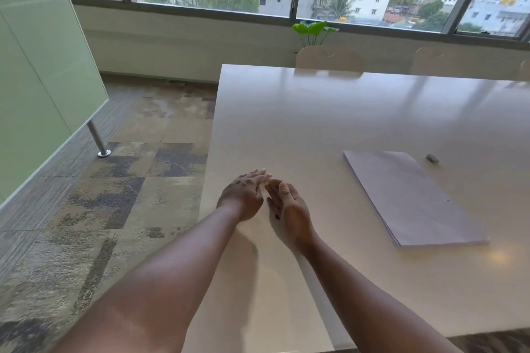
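Observation:
My left hand [245,195] hovers over the near left part of the white table [315,123], palm down, fingers straight and together. My right hand [289,209] is right beside it, palm turned inward, fingers relaxed, its fingertips close to those of the left hand. Neither hand holds anything. A stack of pale lilac paper sheets [410,195] lies flat on the table to the right of my hands, well apart from them. A small grey eraser-like object [432,158] lies just beyond the stack's far right corner.
Two light wooden chairs [329,58] stand at the table's far side, with a green plant [314,30] behind them below the window. A frosted glass partition [43,71] on a metal post [99,140] stands left, across a patterned carpet floor.

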The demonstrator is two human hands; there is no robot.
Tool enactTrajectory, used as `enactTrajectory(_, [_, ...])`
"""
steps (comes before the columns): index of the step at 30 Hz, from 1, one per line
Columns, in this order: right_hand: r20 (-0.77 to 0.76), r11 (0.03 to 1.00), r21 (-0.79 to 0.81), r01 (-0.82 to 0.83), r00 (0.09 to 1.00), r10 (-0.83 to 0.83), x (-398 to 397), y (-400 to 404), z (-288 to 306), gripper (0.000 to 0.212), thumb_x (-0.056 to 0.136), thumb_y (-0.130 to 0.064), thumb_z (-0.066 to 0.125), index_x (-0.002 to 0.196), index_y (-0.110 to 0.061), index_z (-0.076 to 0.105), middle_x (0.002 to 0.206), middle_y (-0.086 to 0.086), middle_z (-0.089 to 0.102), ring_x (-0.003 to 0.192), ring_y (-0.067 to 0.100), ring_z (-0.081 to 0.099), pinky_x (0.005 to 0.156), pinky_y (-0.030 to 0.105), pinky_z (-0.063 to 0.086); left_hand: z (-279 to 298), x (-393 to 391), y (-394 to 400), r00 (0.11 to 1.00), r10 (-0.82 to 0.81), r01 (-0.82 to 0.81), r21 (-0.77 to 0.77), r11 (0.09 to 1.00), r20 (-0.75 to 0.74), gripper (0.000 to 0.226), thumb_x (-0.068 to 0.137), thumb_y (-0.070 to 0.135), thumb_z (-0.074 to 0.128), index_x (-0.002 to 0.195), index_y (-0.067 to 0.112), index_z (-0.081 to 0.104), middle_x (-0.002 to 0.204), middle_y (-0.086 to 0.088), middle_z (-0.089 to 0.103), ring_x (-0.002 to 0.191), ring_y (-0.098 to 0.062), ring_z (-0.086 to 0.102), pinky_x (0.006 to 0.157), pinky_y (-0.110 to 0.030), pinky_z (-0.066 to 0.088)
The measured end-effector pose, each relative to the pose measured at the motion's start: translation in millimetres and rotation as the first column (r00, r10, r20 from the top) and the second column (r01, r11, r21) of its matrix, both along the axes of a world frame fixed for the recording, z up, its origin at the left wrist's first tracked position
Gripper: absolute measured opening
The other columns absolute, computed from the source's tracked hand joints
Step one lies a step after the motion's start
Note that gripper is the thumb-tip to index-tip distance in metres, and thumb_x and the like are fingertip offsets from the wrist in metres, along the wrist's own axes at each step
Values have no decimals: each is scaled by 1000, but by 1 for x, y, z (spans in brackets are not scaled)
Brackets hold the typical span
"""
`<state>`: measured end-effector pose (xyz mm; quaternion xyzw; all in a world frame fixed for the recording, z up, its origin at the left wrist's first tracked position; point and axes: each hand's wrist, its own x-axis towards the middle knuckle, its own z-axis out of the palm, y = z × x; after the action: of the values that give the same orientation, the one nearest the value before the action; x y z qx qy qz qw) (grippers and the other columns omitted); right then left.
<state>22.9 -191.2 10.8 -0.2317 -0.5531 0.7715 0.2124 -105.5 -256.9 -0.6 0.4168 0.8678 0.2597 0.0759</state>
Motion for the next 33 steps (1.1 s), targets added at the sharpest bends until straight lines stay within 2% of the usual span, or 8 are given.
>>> enactTrajectory(5, [-15,985,-8,174,985,-174,2,3,13,34,110,-21,27,125,-7,54,133,11,59,127,19,55,111,33,41,-1,-5,-8,996,-90,89,-37,995,-21,56,104,14,35,157,29,42,167,13,30,154,-4,20,124,-22,10])
enactTrajectory(8, [102,914,335,229,956,-277,12,-1,7,35,109,-25,33,125,-14,62,133,4,62,128,15,54,113,31,38,-1,-12,-13,987,-157,155,-72,985,-21,55,105,16,34,158,28,38,168,11,26,155,-5,18,125,-23,8])
enactTrajectory(11, [255,742,665,83,909,-330,28,-8,1,47,104,-35,31,130,-13,64,146,0,53,135,13,47,108,21,34,0,-11,-19,981,-193,191,-87,978,-24,54,106,17,34,159,28,36,169,11,24,156,-5,16,124,-23,7])
enactTrajectory(14, [383,598,795,-101,848,-367,36,-13,-1,58,100,-36,22,140,-10,55,156,3,38,145,15,31,116,22,21,-1,-10,-28,978,-209,206,-81,975,-29,55,106,17,33,160,28,35,169,10,24,156,-5,16,125,-25,7])
enactTrajectory(18, [547,468,816,-339,714,-437,40,-15,-6,56,104,-31,16,153,-10,34,165,6,17,152,13,11,121,25,2,-1,-6,-37,978,-204,202,-51,978,-33,56,105,15,34,159,27,36,168,10,26,155,-5,17,126,-25,7])
enactTrajectory(23, [648,422,760,-494,614,-450,42,-33,-5,54,105,-30,17,158,-17,18,167,0,-1,152,10,-6,122,33,-8,-3,1,-43,990,-141,142,19,990,-25,54,104,16,34,155,30,44,165,12,34,153,-5,24,127,-27,13])
enactTrajectory(29, [589,494,785,-374,698,-407,48,-40,-2,53,106,-31,17,158,-19,16,166,-3,-8,150,3,-10,122,29,-10,1,5,-51,999,-34,33,93,995,3,55,98,12,38,145,30,58,156,13,48,147,-8,38,116,-27,33])
enactTrajectory(33, [636,480,768,-425,594,-492,46,-45,-3,55,105,-30,17,157,-16,19,166,3,-6,152,10,-8,123,35,-9,1,5,-56,1000,11,-10,125,992,0,57,94,10,40,145,28,59,154,10,52,145,-9,42,113,-27,37])
